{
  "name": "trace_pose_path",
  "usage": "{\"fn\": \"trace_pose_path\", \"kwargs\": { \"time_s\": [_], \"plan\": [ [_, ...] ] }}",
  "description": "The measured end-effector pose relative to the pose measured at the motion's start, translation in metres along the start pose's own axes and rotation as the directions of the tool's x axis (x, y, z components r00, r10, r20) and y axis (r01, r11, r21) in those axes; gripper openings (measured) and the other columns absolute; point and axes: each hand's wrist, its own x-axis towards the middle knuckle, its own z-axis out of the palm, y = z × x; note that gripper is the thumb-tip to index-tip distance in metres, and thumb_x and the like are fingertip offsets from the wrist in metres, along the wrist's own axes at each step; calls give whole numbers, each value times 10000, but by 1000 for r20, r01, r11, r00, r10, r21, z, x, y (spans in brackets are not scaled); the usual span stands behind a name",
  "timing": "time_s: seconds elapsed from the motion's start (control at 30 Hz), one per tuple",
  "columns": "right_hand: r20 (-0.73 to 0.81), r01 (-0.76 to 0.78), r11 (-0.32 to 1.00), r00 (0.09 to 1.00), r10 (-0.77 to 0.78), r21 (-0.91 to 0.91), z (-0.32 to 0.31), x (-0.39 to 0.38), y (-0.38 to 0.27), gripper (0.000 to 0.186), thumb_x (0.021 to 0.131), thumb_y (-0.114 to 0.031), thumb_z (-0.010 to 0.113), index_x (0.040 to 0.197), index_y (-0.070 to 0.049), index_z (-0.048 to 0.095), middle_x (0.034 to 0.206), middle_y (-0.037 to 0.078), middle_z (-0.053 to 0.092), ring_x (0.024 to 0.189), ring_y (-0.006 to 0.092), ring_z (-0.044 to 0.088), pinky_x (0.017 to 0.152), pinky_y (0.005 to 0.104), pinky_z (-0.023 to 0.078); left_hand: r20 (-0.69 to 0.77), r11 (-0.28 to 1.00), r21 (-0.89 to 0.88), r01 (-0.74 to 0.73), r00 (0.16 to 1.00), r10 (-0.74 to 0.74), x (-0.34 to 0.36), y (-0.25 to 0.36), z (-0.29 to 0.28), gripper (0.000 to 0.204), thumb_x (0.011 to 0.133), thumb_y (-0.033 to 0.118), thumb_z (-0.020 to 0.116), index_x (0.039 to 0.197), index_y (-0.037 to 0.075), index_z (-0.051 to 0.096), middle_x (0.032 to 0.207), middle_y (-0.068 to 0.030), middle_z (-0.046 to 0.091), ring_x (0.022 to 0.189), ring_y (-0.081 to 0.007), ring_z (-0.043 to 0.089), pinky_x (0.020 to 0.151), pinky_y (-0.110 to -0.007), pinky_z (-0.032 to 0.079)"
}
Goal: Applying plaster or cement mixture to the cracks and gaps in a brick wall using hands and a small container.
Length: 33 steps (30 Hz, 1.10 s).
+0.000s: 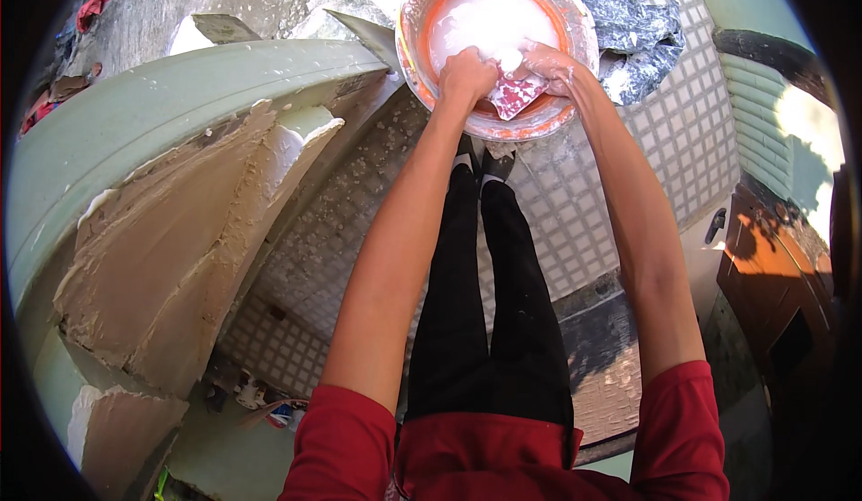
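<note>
At the top middle stands a round orange basin (563,25), its rim caked with white, holding a bright white liquid (476,21). Over its near side both hands work at a flat red piece (515,97) smeared with white; whether it is cloth or plastic I cannot make out. My left hand (468,74) is closed at the left edge of this piece, with the fingertips turned inward. My right hand (551,64) grips the other side, white paste on its fingers. A white lump (509,58) shows between the two hands.
A grey-blue cloth (633,25) splashed with white lies right of the basin on the tiled floor (655,133). On the left is a large pale green curved structure (206,97) with broken brownish board (171,259). An orange-brown cabinet (772,268) stands far right.
</note>
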Motion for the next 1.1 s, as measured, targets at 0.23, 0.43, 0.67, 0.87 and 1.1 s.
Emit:
{"fn": "trace_pose_path", "kwargs": {
  "time_s": [0.23, 0.43, 0.67, 0.87, 1.1],
  "plan": [
    [-155, -66, 990, 987, 47, -122, 9, 15, 11, 153, 689, 48, 615, 841, 38, 616, 753, 101, 592, 704, 182, 515, 572, 340, 405, 135, 998, -69, 13, 991, -3, 28, -15, 13, 378, 814, 245, 518, 1051, -28, 628, 1061, -289, 597, 1024, -414, 579, 871, -411, 474],
    [-270, -38, 999, 962, 35, -4, 7, 21, 25, 152, 684, 1, 594, 818, 70, 609, 791, 113, 574, 697, 181, 474, 588, 333, 381, 270, 933, -335, 131, 962, -38, 35, -13, 19, 248, 767, 79, 472, 837, -111, 615, 720, -243, 602, 576, -297, 573, 486, -412, 420],
    [-268, -127, 980, 960, 83, -151, 12, 12, 6, 139, 679, -59, 570, 744, 54, 617, 709, 106, 558, 622, 171, 475, 522, 335, 369, 315, 865, -423, 271, 939, -141, 37, -14, 15, 153, 741, 28, 438, 708, -78, 543, 609, -134, 487, 476, -191, 405, 394, -392, 276],
    [-404, -55, 998, 914, 47, -8, 3, 38, 28, 122, 663, -96, 592, 618, 17, 583, 557, 41, 498, 460, 132, 406, 413, 336, 306, 296, 921, -346, 181, 952, -76, 38, -12, 24, 250, 834, 153, 504, 790, -73, 603, 624, -112, 550, 543, -185, 491, 488, -377, 396],
    [-320, 158, 981, 929, -185, -109, -7, 0, 17, 109, 702, -76, 592, 692, 32, 604, 571, 39, 520, 506, 123, 485, 437, 323, 363, -116, 989, -124, -79, 991, 65, 32, -9, 14, 373, 876, 279, 503, 921, -68, 633, 992, -298, 596, 1016, -424, 559, 879, -438, 448]
  ]
}}
